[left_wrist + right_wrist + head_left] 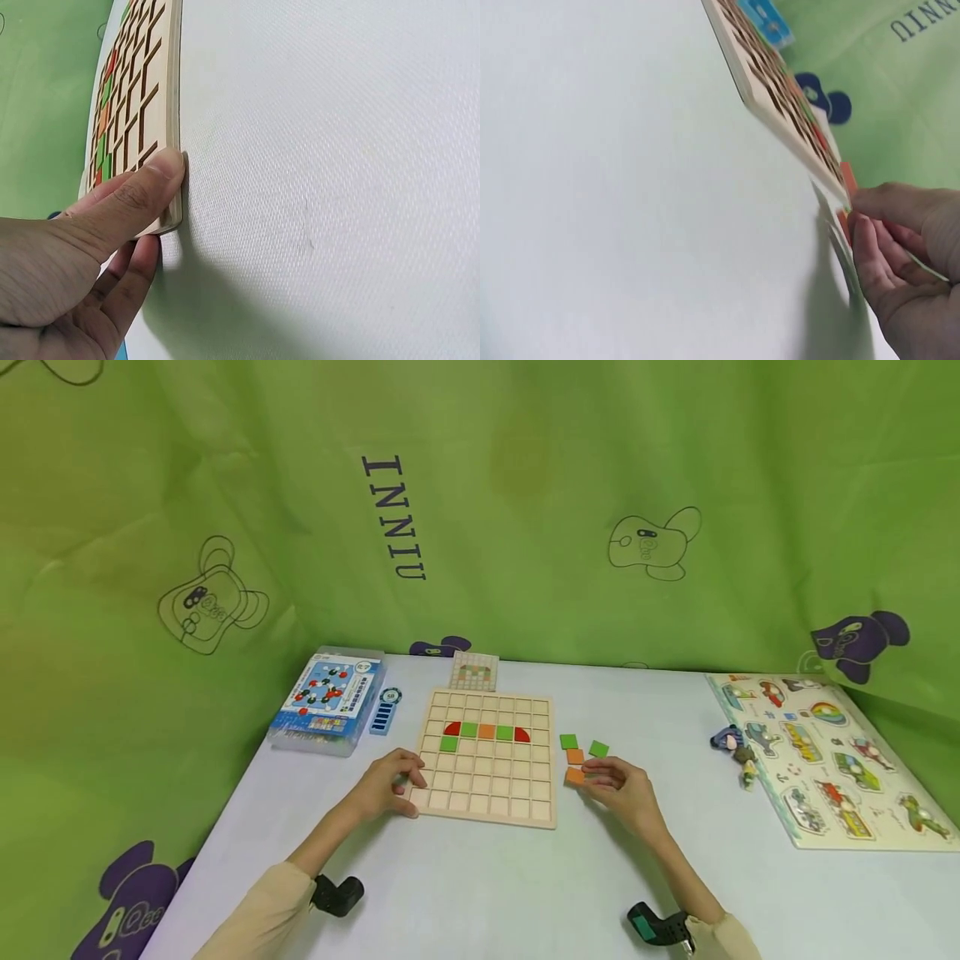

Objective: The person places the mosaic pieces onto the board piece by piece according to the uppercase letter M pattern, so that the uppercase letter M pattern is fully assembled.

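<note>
A wooden grid board lies on the table between the hands. Set in one row are a red rounded piece, a green, an orange and another green square, then a second red rounded piece; one more green square sits below at the left. The left hand grips the board's near left corner, thumb on the rim. Right of the board, the right hand pinches an orange square tile between thumb and fingers. Beyond it lie two green tiles and an orange tile.
A small pattern card lies behind the board. At the left are a boxed molecule set and a blue strip with a round top. Small figurines and a picture puzzle board occupy the right side. Green curtains enclose the table.
</note>
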Demonstrator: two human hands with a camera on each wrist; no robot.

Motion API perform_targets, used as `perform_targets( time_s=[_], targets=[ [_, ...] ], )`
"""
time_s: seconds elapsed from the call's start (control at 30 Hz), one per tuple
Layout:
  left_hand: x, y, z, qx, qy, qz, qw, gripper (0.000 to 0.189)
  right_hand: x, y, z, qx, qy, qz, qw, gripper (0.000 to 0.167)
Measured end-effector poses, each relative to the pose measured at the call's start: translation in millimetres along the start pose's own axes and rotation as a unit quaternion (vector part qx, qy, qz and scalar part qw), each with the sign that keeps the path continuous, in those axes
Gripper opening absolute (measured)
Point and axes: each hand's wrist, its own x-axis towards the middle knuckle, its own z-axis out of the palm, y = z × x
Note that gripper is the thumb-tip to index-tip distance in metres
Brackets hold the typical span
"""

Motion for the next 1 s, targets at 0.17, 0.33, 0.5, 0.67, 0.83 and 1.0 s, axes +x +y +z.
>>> perform_targets(
  time_s=[0.17,0.33,0.5,0.67,0.83,1.0],
  targets=[
    [1.5,0.8,-0.9,0.003,-0.001,0.004,1.0000,0.032,7.0,-5.9,23.3,0.018,0.001,0.010,0.9998,0.035],
    [2.0,1.6,-1.4,0.008,-0.001,0.006,0.9999,0.032,15.3,-12.3,47.3,0.042,-0.007,0.015,0.9990,0.033],
    [2.5,3.0,-1.4,0.006,-0.003,0.010,0.9999,0.032,23.2,-17.4,69.9,0.060,-0.013,0.020,0.9979,0.033],
    [2.8,1.9,-1.2,0.002,-0.006,0.006,1.0000,0.033,31.1,-23.9,93.5,0.084,-0.017,0.004,0.9963,0.031],
    [2.2,0.2,-1.3,0.006,-0.006,0.004,1.0000,0.033,38.2,-33.5,118.5,0.046,-0.025,-0.035,0.9980,0.027],
    [0.8,0.2,-0.8,0.006,-0.005,0.004,1.0000,0.032,44.1,-38.5,136.9,-0.035,-0.042,-0.092,0.9942,0.026]
  ],
)
